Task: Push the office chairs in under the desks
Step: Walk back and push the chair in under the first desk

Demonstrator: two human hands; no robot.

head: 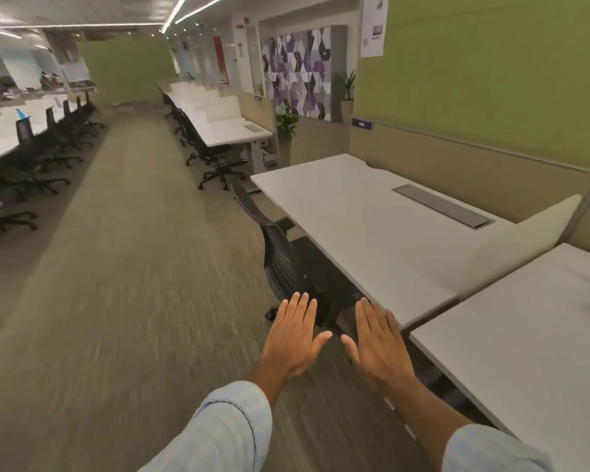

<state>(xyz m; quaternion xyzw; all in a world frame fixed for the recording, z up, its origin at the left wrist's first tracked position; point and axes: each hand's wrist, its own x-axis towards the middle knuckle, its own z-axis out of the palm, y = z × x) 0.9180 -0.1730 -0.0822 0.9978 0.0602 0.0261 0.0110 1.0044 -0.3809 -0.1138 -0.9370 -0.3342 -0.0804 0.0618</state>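
A black mesh-backed office chair (280,257) stands at the front edge of a white desk (361,216), its seat partly under the desktop and its backrest out in the aisle. My left hand (295,335) and my right hand (377,338) are held out flat, palms down, fingers apart, just short of the chair. Neither hand touches the chair or holds anything. A second white desk (525,352) lies nearer me on the right.
A wide carpeted aisle (123,267) runs ahead. Rows of black chairs (38,165) line the desks on the left, and another chair (218,165) stands at the far desk row (225,127). Green partition panels (491,73) back the desks; a potted plant (285,120) stands beyond.
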